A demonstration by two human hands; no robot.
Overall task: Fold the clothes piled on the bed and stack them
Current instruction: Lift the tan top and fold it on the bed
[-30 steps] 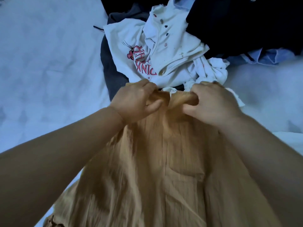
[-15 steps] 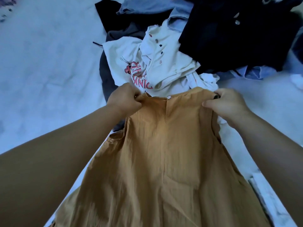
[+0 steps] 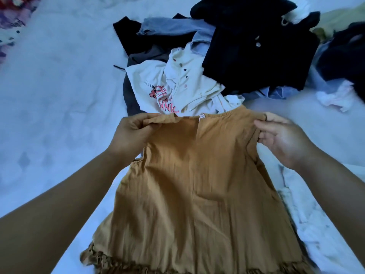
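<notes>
A mustard-brown sleeveless dress (image 3: 199,184) with a ruffled hem is spread flat on the white bed sheet (image 3: 59,95), neckline pointing away from me. My left hand (image 3: 132,133) pinches its left shoulder strap. My right hand (image 3: 280,135) pinches the right shoulder between thumb and fingers. Beyond the neckline lies the pile: a cream T-shirt (image 3: 150,84) with a pink cartoon print, a white dotted garment (image 3: 187,76), a black garment (image 3: 256,52) with buttons and blue denim pieces (image 3: 177,28).
A small white cloth (image 3: 335,97) lies at the right. Another white garment (image 3: 316,224) sits partly under the dress's right side. A patterned red and purple fabric (image 3: 11,16) shows at the top left corner. Bare sheet stretches to the left.
My hands moved apart from the middle of the neckline to the two shoulders, pulling the dress wide and flat. The view tilted up, showing more of the pile.
</notes>
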